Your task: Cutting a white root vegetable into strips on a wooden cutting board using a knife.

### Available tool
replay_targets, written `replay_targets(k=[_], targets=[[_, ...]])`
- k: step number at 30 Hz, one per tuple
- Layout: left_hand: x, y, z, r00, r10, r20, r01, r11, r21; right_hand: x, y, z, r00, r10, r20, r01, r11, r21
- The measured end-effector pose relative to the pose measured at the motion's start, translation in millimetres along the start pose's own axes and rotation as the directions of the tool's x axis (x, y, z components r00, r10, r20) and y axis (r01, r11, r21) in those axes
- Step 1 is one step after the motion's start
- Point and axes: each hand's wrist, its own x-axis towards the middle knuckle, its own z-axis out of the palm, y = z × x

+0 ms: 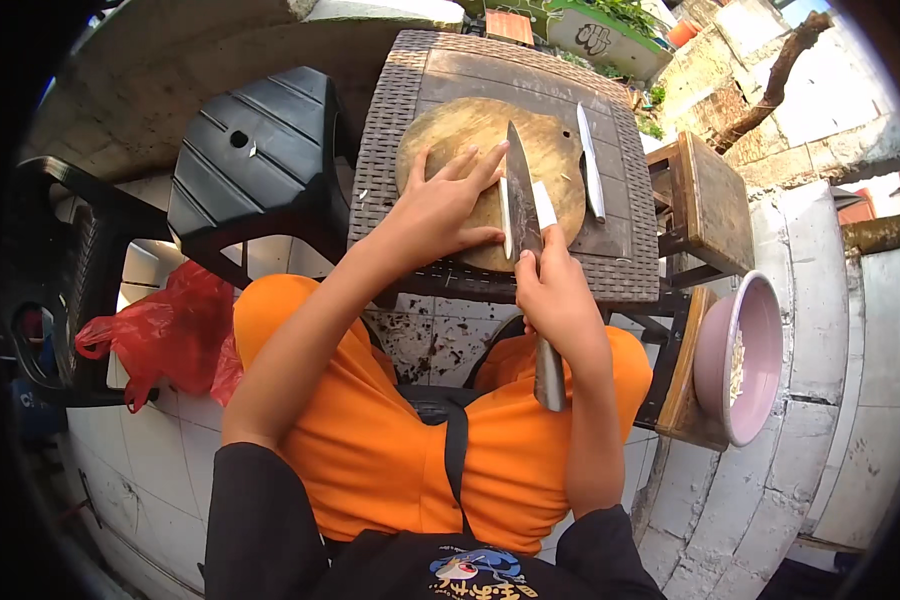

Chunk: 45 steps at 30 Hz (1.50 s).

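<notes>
On a dark table with a woven rim point(390, 97) lies a round wooden cutting board point(457, 124). My right hand point(559, 296) is closed around a large kitchen knife point(523, 202), its blade pointing away from me over the board. Spread over the board's left part, my left hand point(454, 199) has its thumb and fingers against a thin pale strip point(505, 217) just left of the blade. A wider white piece point(544, 204) sits right of the blade, near my right fingers. A second, slimmer knife point(591, 161) rests on the table beyond the board's right edge.
A pink basin point(757, 360) holding pale cut strips stands on a wooden stool point(686, 375) at right, with another wooden stool point(716, 202) behind it. Left are a black plastic stool point(259, 142), a black chair point(82, 262) and a red plastic bag point(172, 330). Dark scraps litter the floor tiles.
</notes>
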Motion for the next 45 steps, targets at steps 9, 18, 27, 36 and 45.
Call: replay_targets(k=[9, 18, 27, 36, 45], targets=[[1, 1, 1, 1.0, -0.015, 0.013, 0.015, 1.0, 0.0, 3, -12, -6, 0.984, 0.079, 0.161, -0.092, 0.993, 0.079], [2, -3, 5, 1.0, -0.012, 0.016, 0.014, 0.995, -0.103, 6, -17, -6, 0.98, 0.085, 0.178, -0.097, 0.994, 0.056], [5, -6, 12, 1.0, -0.012, 0.024, 0.014, 0.993, -0.118, 11, -15, -4, 0.98, 0.066, 0.186, -0.068, 0.998, 0.007], [64, 3, -5, 0.963, 0.046, -0.266, -0.047, 0.999, 0.003, 14, -11, -3, 0.983, 0.072, 0.169, -0.076, 0.997, 0.015], [137, 12, 67, 0.978, -0.194, -0.079, 0.204, 0.969, 0.138, 16, -17, 7, 0.982, 0.113, 0.148, -0.107, 0.993, -0.049]])
